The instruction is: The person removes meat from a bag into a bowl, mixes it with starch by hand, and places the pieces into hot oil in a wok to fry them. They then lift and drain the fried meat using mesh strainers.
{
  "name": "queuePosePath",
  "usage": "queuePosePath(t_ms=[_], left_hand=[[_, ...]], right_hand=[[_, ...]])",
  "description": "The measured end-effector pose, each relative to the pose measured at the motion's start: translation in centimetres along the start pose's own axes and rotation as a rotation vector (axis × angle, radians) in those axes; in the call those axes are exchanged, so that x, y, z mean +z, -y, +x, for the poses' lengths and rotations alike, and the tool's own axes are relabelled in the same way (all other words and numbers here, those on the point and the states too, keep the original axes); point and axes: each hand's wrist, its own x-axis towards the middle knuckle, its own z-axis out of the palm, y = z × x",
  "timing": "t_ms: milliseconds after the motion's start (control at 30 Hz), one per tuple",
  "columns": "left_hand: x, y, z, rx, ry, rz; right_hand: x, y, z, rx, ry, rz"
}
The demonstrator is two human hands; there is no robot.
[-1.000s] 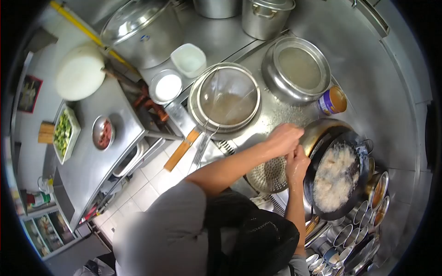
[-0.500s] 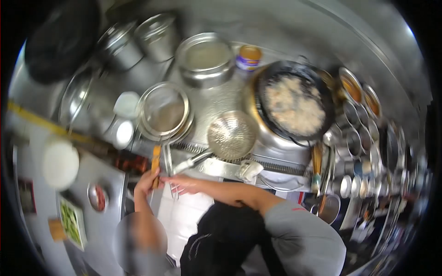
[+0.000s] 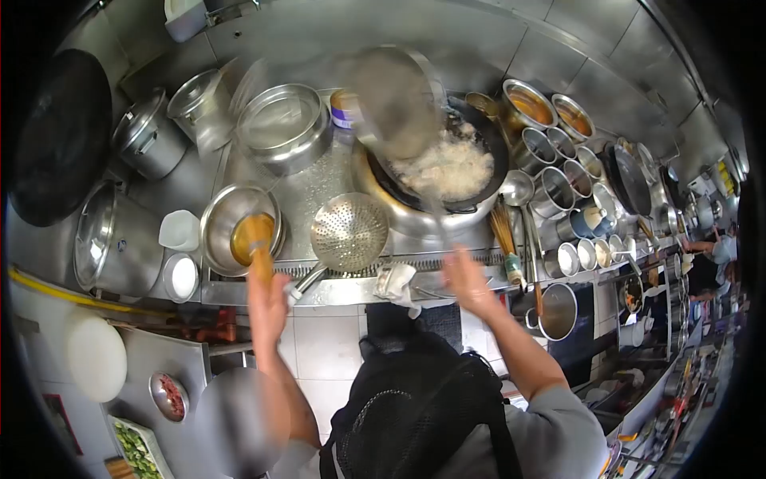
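Note:
My left hand [image 3: 270, 315] is closed on a wooden handle [image 3: 258, 243], held upright over a steel bowl [image 3: 214, 214] at the left; the tool's far end is too blurred to make out. My right hand [image 3: 471, 283] grips the thin metal handle of a round strainer [image 3: 395, 104]. That strainer is smeared by motion and hangs above the left part of a black wok [image 3: 499, 160], where pale food [image 3: 455, 168] bubbles in oil. Between my hands lies a perforated ladle [image 3: 349, 231] on the stove.
A lidded steel pot [image 3: 283, 124] and a purple-labelled can [image 3: 343, 109] stand behind. A white cloth [image 3: 395, 283] lies on the front edge. Steel containers [image 3: 553, 191] and a ladle [image 3: 517, 188] are right of the wok. A co-worker [image 3: 706, 263] is at far right.
My hands have moved apart, the left holding the wooden handle upright over the bowl. The right has swung right, and a strainer is now over the wok. The view has turned rightward.

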Motion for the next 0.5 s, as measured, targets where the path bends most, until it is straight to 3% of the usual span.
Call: queuePosePath(t_ms=[33, 100, 167, 233, 300, 367, 433, 500], left_hand=[[3.3, 0.8, 2.0, 0.322, -0.005, 0.209], [10.2, -2.7, 5.0, 0.283, 0.054, 0.219], [16.8, -3.9, 8.2, 0.092, 0.214, 0.324], [23.0, -3.3, 10.0, 0.087, 0.256, 0.461], [28.7, -4.7, 11.2, -0.017, 0.381, 0.564], [31.6, -7.1, 9.2, -0.12, 0.389, 0.514], [33.8, -8.8, 7.5, -0.228, 0.351, 0.356], [35.3, -9.5, 6.7, -0.649, 0.496, -0.281]], right_hand=[[-3.5, -0.9, -0.9, -0.049, -0.174, -0.102], [-8.4, -5.8, -0.4, -0.117, -0.384, -0.335], [-11.9, -8.4, 1.1, -0.062, -0.469, -0.48], [-13.6, -12.1, 2.9, -0.13, -0.501, -0.579], [-14.7, -11.9, 5.0, 0.279, -0.148, 0.156], [-14.4, -13.3, 6.7, 0.373, 0.003, 0.69], [-13.6, -13.1, 7.3, 0.326, 0.041, 0.704], [-13.6, -12.3, 7.8, 0.273, 0.09, 0.712]])
